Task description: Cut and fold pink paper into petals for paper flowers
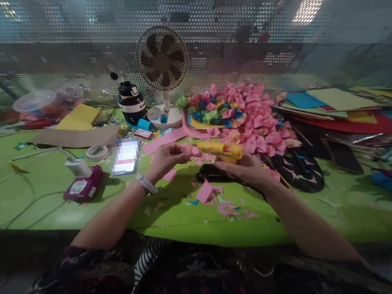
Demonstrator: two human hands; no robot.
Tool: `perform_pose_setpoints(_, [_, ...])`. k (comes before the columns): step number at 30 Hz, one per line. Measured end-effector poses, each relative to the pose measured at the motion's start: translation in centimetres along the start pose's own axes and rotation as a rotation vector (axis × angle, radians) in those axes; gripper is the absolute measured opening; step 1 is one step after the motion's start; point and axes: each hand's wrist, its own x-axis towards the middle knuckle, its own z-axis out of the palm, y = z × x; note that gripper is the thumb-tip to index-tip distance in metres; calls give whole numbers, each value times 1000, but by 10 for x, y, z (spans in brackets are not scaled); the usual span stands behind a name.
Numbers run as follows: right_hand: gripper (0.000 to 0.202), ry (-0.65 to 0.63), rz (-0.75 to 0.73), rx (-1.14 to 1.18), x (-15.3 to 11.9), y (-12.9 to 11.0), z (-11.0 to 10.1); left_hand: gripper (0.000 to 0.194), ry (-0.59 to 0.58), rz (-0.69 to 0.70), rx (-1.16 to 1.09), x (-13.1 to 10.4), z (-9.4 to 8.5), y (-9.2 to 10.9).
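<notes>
My right hand (246,171) is wrapped round a yellow glue gun (220,150), its nozzle pointing left. Facing that nozzle, the closed fingers of my left hand (168,159) pinch a small piece of pink paper (190,150), partly hidden by the fingers. Below my hands, pink paper scraps (205,191) are strewn over the green table (178,231). A black object (214,172) lies under the glue gun, partly covered by my right hand. Just beyond, many folded pink paper pieces (255,115) are heaped beside a multicoloured paper cluster (213,111).
A desk fan (162,60) and black flask (131,105) stand at the back. Left are a lit phone (125,157), a tape roll (97,153), a purple device (84,186) and cables. Coloured sheets (341,99), a dark phone (343,156) and a black scrap-covered pad (297,170) lie right.
</notes>
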Motion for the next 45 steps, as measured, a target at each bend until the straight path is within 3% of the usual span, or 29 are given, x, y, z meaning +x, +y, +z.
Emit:
perform_pose_setpoints(17, [42,10,-34,-44,3,40,-8,46,24,3,-2,-3,3,0])
perform_pose_setpoints(36, [42,22,-34,-92,3,33,-3,38,18,53,23,-3,3,-7])
perform_pose_setpoints(45, [37,-55,-83,-161,0,34,-6,38,39,62,67,-2,0,-8])
